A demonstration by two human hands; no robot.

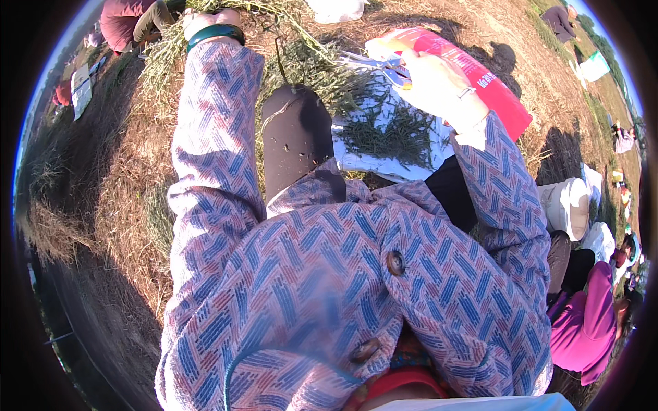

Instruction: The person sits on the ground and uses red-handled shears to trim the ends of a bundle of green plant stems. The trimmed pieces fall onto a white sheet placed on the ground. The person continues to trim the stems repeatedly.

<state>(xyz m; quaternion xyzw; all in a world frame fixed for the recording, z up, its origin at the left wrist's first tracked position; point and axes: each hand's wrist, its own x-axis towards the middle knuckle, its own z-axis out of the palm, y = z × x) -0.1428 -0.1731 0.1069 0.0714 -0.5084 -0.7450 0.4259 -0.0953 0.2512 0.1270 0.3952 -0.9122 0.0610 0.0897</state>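
My left hand (212,21), with a dark green bangle (216,34) at its wrist, is stretched out at the top left. Its fingers are curled round leafy green stems (288,18), though glare blurs the grip. In my right hand (437,85) are small shears (383,67) with blue and yellow handles. Their blades point left toward a heap of cut greenery (308,72). Below them a white sheet (354,156) carries loose green sprigs (393,133). A red printed bag (493,90) lies just behind my right hand, bearing writing.
Dry straw (133,190) covers the ground. To the right stand a white bucket (565,205) and a white plastic bag (599,239), near a person in purple (583,321). Another person (126,23) bends at the upper left. A white bag (336,9) sits at the top.
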